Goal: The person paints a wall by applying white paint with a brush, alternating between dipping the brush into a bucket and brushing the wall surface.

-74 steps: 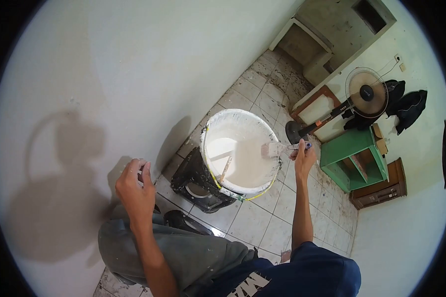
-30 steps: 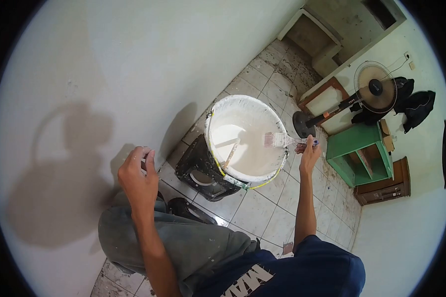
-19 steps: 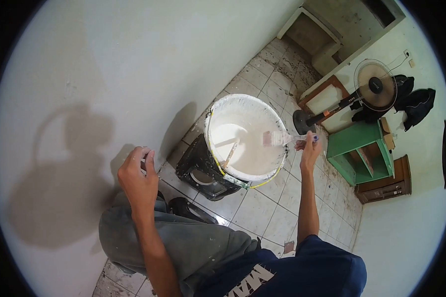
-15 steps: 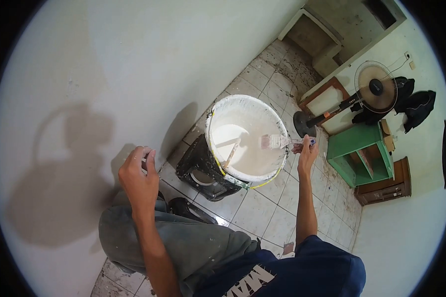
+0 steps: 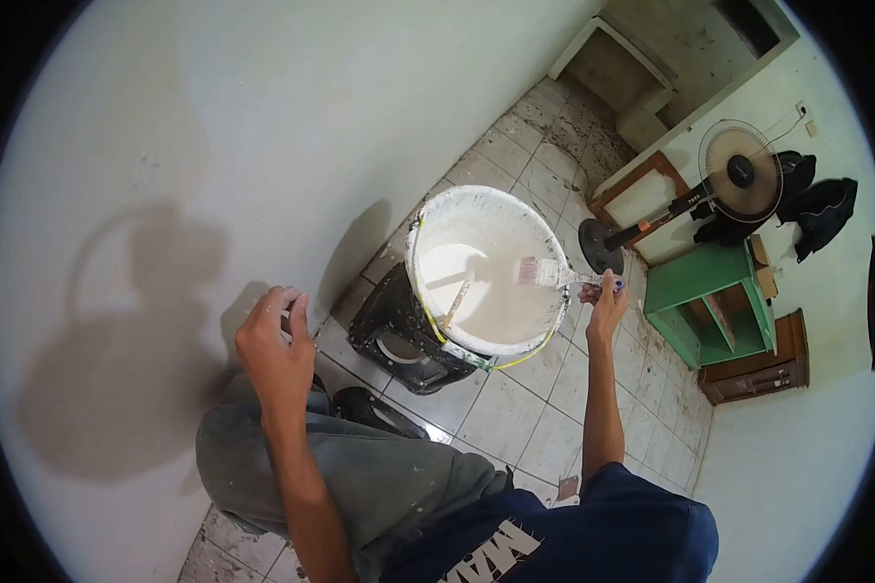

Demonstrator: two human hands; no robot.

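Note:
My right hand (image 5: 605, 303) grips a paintbrush (image 5: 544, 273) by its handle at the right rim of a large paint bucket (image 5: 489, 196). The brush's paint-coated bristles point left over the bucket's opening. Inside is whitish paint (image 5: 515, 316), and a thin stick (image 5: 457, 301) leans in it. Close to the wall on the left, my left hand (image 5: 277, 335) is raised with fingers loosely curled and the thumb apart from them. I see nothing in it.
The bucket rests on a black paint-spattered stool (image 5: 379, 340) standing on dirty white floor tiles (image 5: 501, 408). A pale wall (image 5: 292, 126) runs along the left. At the right are a standing fan (image 5: 739, 172), a green cabinet (image 5: 685, 282) and a brown wooden drawer unit (image 5: 763, 364).
The brush and my right hand have barely moved, with the brush rising slightly over the bucket. My left hand stays almost in place.

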